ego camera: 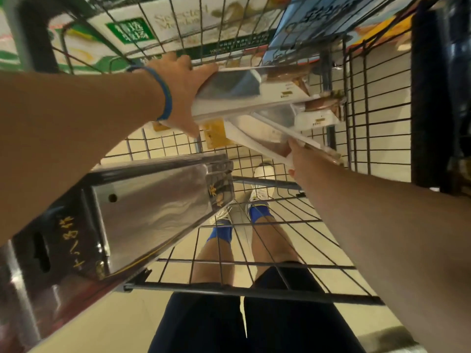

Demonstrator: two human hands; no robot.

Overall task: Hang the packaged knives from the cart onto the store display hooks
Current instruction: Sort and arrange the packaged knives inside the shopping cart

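Warm, rather dim indoor light; glare streaks the near packaged knife (153,212); edges bend and smear, perhaps motion blur.

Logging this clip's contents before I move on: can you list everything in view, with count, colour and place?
white-carded packaged steel cleaver knives: at least three, white and silver, fanned at upper middle
dark-packaged steel cleavers with gold lettering: count unclear, silver and black, lower left
dark wire cart: one, around everything
white and green printed carton: one, top left, behind wire mesh
blue printed carton: one, top right
yellow tags: two, below the left hand
blue wristband: one, left wrist
left hand: grips the top white-carded knife
right hand: holds the lowest one
legs: two, dark shorts, blue socks, seen through the cart
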